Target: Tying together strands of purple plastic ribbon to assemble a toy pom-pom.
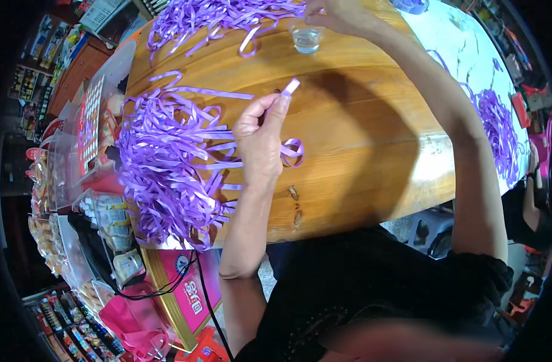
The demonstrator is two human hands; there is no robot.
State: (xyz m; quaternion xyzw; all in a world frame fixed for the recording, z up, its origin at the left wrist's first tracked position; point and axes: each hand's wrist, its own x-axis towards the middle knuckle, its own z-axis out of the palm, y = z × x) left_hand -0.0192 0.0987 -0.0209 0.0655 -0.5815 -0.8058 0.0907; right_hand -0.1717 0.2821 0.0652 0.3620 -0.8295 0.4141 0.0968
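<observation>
My left hand (pixel 262 130) is raised over the middle of the wooden table, its thumb and fingers closed on a purple ribbon (pixel 292 86). A short pale end stands up from the fingertips, and a curled loop of purple ribbon shows beside the wrist. At the far edge my right hand (pixel 336 15) reaches past a small clear cup (pixel 306 41) with clear liquid in it. Its fingers are bent together at the right end of the far purple ribbon pile (pixel 221 18); what they hold, if anything, is hidden. A large tangled ribbon heap (pixel 167 151) lies left of my left hand.
More purple ribbons (pixel 498 127) lie on a white marbled surface (pixel 451 36) at the right. Clear plastic bins (pixel 65 163) with packets line the table's left side. Black cables (pixel 167 289) hang below the near left corner, by a gold-framed pink panel (pixel 188 289). A plastic stool (pixel 429 229) stands at the right.
</observation>
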